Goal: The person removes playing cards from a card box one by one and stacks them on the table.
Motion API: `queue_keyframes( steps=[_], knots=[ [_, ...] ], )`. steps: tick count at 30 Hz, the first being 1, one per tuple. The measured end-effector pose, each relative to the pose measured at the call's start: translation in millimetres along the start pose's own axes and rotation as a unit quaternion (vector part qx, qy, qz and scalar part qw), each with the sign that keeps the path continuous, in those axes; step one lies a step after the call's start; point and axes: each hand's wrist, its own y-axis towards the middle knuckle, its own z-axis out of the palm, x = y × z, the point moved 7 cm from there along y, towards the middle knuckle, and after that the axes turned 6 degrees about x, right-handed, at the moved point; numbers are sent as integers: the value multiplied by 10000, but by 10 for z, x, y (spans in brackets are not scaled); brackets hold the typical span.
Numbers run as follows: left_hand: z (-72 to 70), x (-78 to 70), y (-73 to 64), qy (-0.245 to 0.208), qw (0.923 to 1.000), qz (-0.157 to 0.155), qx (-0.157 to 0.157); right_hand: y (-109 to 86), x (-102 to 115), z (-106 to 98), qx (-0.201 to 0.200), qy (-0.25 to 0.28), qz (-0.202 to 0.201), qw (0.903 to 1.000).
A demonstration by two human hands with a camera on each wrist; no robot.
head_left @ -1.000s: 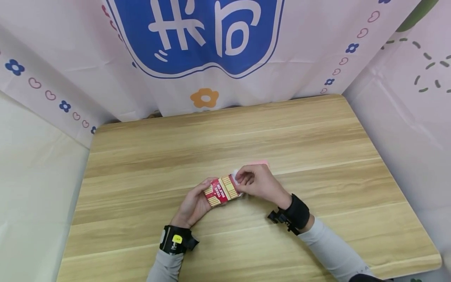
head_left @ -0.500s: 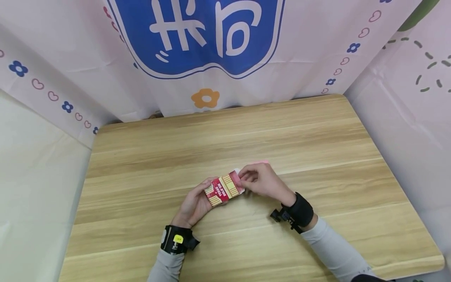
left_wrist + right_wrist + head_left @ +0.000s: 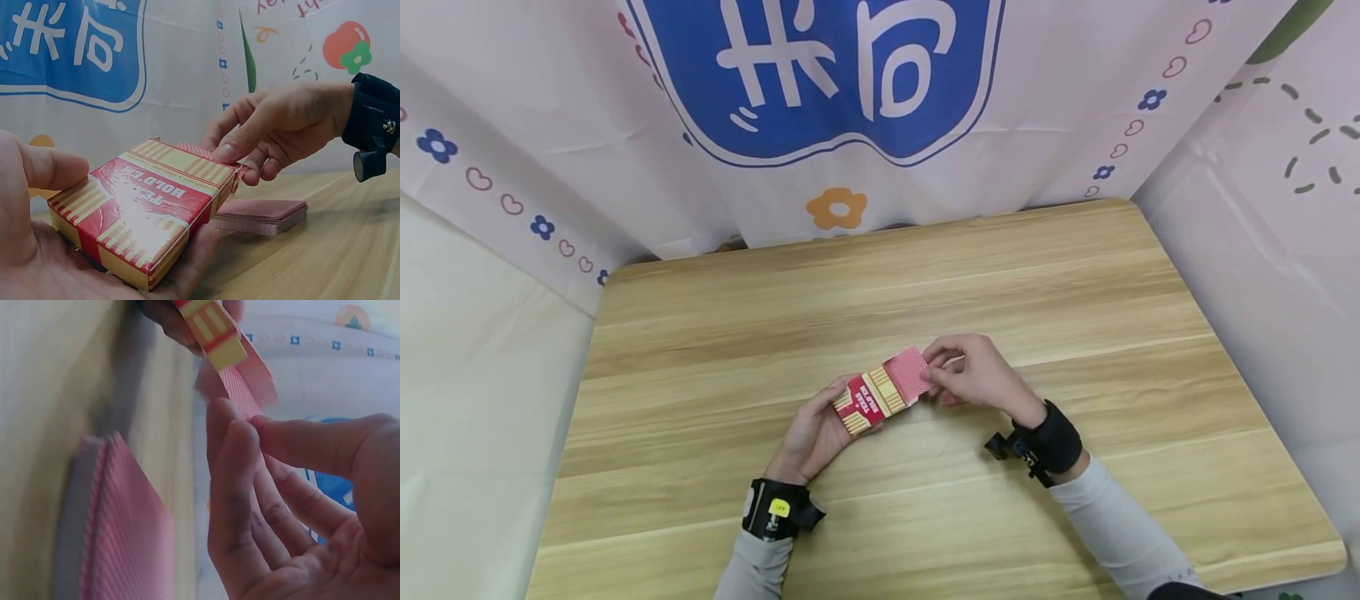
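Centrally above the table (image 3: pixel 722 333), the left hand (image 3: pixel 812 435) grips a Texas Hold'em card box (image 3: pixel 874 400); the right hand (image 3: pixel 977 375) pinches playing cards (image 3: pixel 908 373) protruding rightward. Probably light and crushable, the box suits an edge grip.

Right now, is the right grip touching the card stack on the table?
No: the right wrist view shows clear space between the right grip and the card stack.
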Motion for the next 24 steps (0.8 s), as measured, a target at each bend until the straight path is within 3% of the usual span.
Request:
queue_keyframes(
  steps=[6,10,20,24],
  knots=[
    [-8,-2,4,-86,9999,13,-75,-29,36,-220,-131,-415,-423,9982],
    [-19,3,3,-106,9999,-18,-118,-52,46,-354,-232,-334,-554,9976],
    [-33,3,1,-70,9998,-26,-176,-81,-52,-587,-450,462,-25,9979],
    [-33,6,1,-107,9999,13,-135,-66,-120,-648,-493,463,84,9977]
  ],
)
